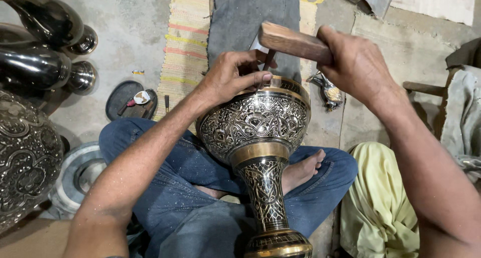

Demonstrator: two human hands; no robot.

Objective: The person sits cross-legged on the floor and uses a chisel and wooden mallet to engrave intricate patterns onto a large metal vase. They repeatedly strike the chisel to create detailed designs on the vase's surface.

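- A person sits cross-legged on the floor [125, 32], in blue jeans [185, 167], with an engraved brass vase [258, 137] lying across the lap at the centre of the frame, its bowl toward the top and its foot toward the bottom edge.
- The left hand [233, 75] rests on the rim of the vase's bowl, its fingers [258, 79] pinched closed around a thin dark chisel [269, 59] set against the metal.
- The right hand [358, 62], upper right of centre, is closed around the handle of a wooden mallet [290, 40] held just above the chisel's top end.
- A bare foot [303, 168] shows just right of the vase's stem.
- A striped woven mat [185, 42] and a grey cloth [250, 17] lie on the floor beyond the vase, at top centre.
- Dark polished metal vessels [45, 42] stand at upper left; another engraved vessel [25, 157] fills the left edge.
- A small black tray [125, 100] with a tool sits left of the mat.
- A pale yellow cloth [376, 198] is bunched at lower right.
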